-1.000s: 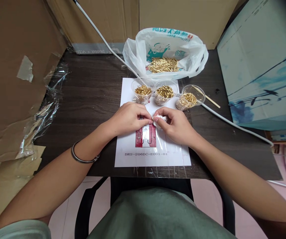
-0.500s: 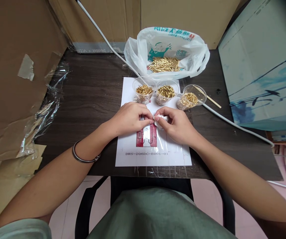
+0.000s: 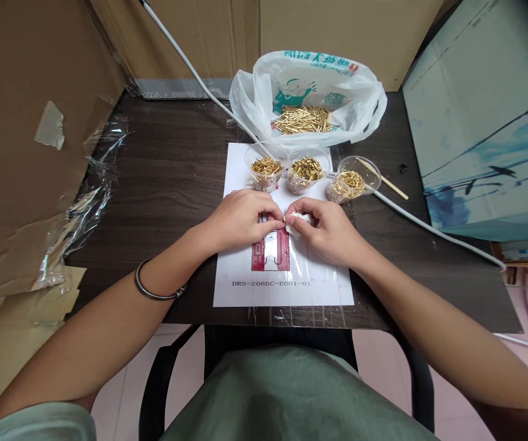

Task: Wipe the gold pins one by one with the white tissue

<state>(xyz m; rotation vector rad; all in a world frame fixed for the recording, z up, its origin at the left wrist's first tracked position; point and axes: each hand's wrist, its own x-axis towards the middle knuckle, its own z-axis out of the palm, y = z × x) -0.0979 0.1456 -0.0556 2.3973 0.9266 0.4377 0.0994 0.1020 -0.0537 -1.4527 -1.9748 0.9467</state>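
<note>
My left hand [image 3: 244, 219] is closed in a pinch, its thumb and index fingertips almost meeting those of my right hand [image 3: 331, 231] above the printed sheet [image 3: 323, 294]. A crumpled white tissue [image 3: 307, 218] is tucked in my right fingers. Between the fingertips shows a tiny golden spot; what it belongs to is too small and covered to tell. Just beyond the hands stand three clear plastic cups: the left cup [image 3: 266, 182], the middle cup [image 3: 307, 184] and the tilted right cup [image 3: 341, 191], each holding small gold-coloured metal pieces.
A white plastic bag [image 3: 360, 116] behind the cups holds a heap of longer gold-coloured pins [image 3: 304, 119]. A white cable [image 3: 433, 229] crosses the dark table. One wooden stick [image 3: 395, 187] lies right of the cups. Cardboard [image 3: 29, 184] walls the left side.
Both hands keep nearly the same place and pinch, with only a very slight shift at the fingertips. The cups, bag and sheet stay where they were.
</note>
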